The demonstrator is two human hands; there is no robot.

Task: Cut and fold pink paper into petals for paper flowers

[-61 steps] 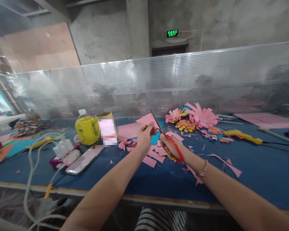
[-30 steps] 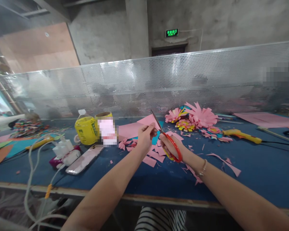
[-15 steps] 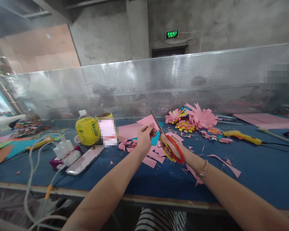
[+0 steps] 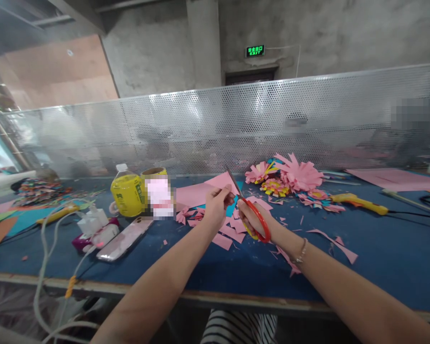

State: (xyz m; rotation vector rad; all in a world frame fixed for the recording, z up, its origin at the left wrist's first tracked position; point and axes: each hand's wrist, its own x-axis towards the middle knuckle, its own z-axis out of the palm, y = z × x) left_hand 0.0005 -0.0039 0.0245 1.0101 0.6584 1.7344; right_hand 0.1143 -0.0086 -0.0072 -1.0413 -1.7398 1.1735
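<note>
Pinched between the fingers of my left hand (image 4: 217, 203) is a piece of pink paper (image 4: 220, 180), raised over the table. My right hand (image 4: 252, 216) grips scissors (image 4: 261, 222) with red and yellow handles. Their blades point up and away, lying along the right edge of the held paper. Below both hands, pink paper scraps (image 4: 232, 231) are strewn on the blue tabletop, with a blue paper piece (image 4: 232, 208) partly hidden by my fingers. Another pink sheet (image 4: 191, 196) lies behind my left hand.
Paper flowers (image 4: 299, 174) and a yellow glue gun (image 4: 360, 203) lie at right. On the left are a yellow-labelled bottle (image 4: 128, 195), a phone (image 4: 124, 240), a power strip with plugs (image 4: 96, 234) and white cables. A perforated metal screen (image 4: 200, 134) stands behind the table.
The scissors' handles have drawn closer together, and the yellow handle is more hidden behind my right hand. Both hands stay in nearly the same place.
</note>
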